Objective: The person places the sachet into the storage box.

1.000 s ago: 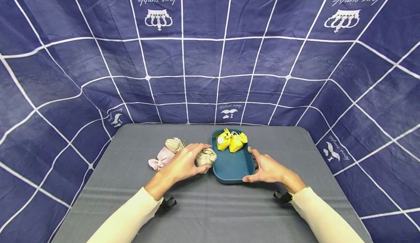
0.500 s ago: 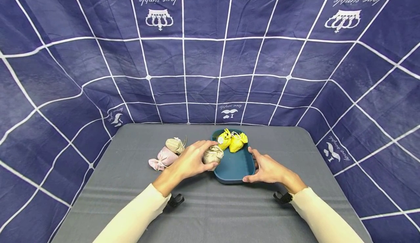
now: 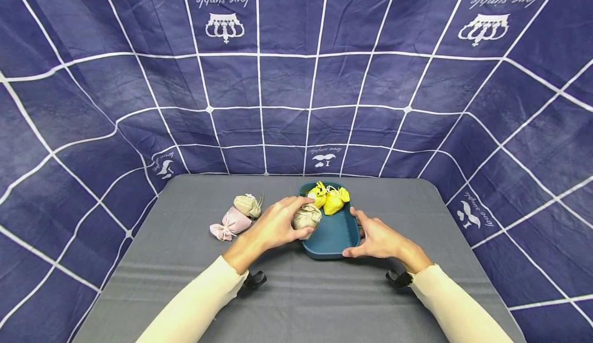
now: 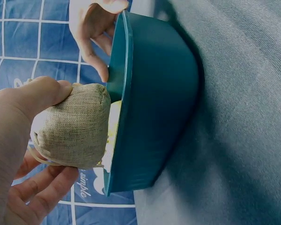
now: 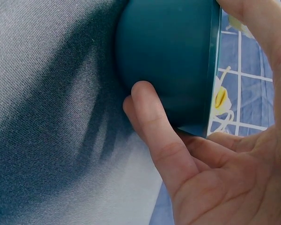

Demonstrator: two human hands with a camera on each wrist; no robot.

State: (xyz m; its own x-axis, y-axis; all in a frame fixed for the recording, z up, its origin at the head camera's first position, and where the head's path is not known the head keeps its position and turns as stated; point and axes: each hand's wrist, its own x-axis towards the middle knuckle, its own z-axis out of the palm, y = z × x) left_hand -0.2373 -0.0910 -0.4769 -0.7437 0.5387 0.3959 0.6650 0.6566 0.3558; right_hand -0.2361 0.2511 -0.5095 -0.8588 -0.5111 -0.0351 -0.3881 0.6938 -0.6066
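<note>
My left hand point(image 3: 278, 222) grips a beige cloth drawstring pouch point(image 3: 307, 217) between thumb and fingers, over the left rim of a blue tray point(image 3: 331, 254). In the left wrist view the pouch point(image 4: 77, 126) overlaps the tray's rim, its woven base facing the tray. My right hand point(image 3: 380, 237) holds the tray's right side, thumb at the near corner and fingers along the wall. In the right wrist view, fingertips point(image 5: 143, 91) touch the outer wall. Two yellow pouches, one point(image 3: 335, 201) tied with white cord, the other point(image 3: 317, 194) partly hidden, sit at the tray's far end.
Left of the tray, a pink pouch point(image 3: 233, 222) and another beige pouch point(image 3: 247, 205) lie together on the grey table point(image 3: 296, 302). A blue cloth with white grid lines point(image 3: 287, 80) hangs behind and on both sides.
My left hand has carried the beige pouch rightward from beside the tray to over its left rim. The right hand and the tray have stayed in place.
</note>
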